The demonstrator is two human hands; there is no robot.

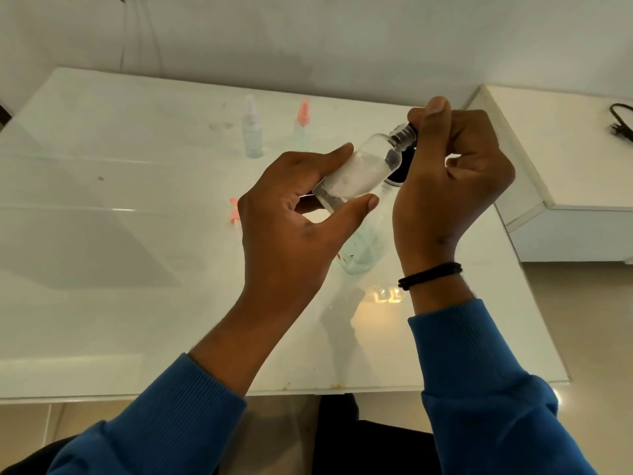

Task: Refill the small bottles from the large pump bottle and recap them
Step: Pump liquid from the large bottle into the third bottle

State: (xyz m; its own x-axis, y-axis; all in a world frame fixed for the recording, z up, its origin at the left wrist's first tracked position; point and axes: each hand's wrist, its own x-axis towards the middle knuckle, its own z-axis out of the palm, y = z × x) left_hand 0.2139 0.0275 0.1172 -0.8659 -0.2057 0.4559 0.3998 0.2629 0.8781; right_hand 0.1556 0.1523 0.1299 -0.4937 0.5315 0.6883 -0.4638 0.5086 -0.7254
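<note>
Nearest, both blue sleeves reach in over the near edge of the white table (102,303). Above its right half the left hand (291,214) grips a small clear bottle (363,169), thumb and fingers curled round its lower body, the bottle tilted with its neck up and to the right; it holds white contents. The right hand (452,166) pinches a black cap (412,129) at the threaded neck (402,133); whether the cap is engaged or only beside the threads, I cannot tell. Under the hands on the table stands a larger clear bottle (359,255), mostly hidden.

To cap it well, I would bring the bottle upright, seat the cap square on the threads and turn lightly until it catches, so nothing spills or cross-threads.

Toward the far edge stand two small spray bottles, one with a clear top (251,132), one with a pink top (303,126), apart from each other.
</note>
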